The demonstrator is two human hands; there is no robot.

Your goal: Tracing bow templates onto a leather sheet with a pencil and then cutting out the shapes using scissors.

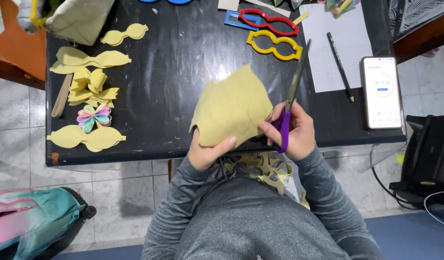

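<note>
The yellow sheet point(231, 108) is held up just above the near edge of the black table point(183, 53), roughly in the middle, with faint outlines drawn on it and its edges already ragged. The left hand point(207, 151) pinches its lower edge, thumb curled over the front and the other fingers hidden behind the sheet. The right hand point(294, 130) is closed through the purple handles of the scissors point(291, 96), whose long blades point up and away along the sheet's right side; whether the blades are apart or together I cannot tell from here.

Below the hands, in the person's lap, lies a yellow scrap point(263, 168) full of cut-out holes.

On the table's left side sit yellow bow-shaped cutouts point(89, 58), a folded yellow bow point(89, 86), a small rainbow-coloured bow point(93, 116), another flat cutout point(87, 138) near the front edge, and a wooden stick point(62, 96). Toward the far edge are a red template point(269, 21), a yellow template point(275, 45) and a blue frame point(241, 19). On the right a sheet of white paper point(337, 43) carries a black pencil point(340, 60), and a phone point(381, 91) lies just beside it with its screen lit.

The floor is pale tile point(20, 125). A teal and pink backpack point(34, 216) rests at the lower left, and a black bag point(429, 154) stands at the right.
</note>
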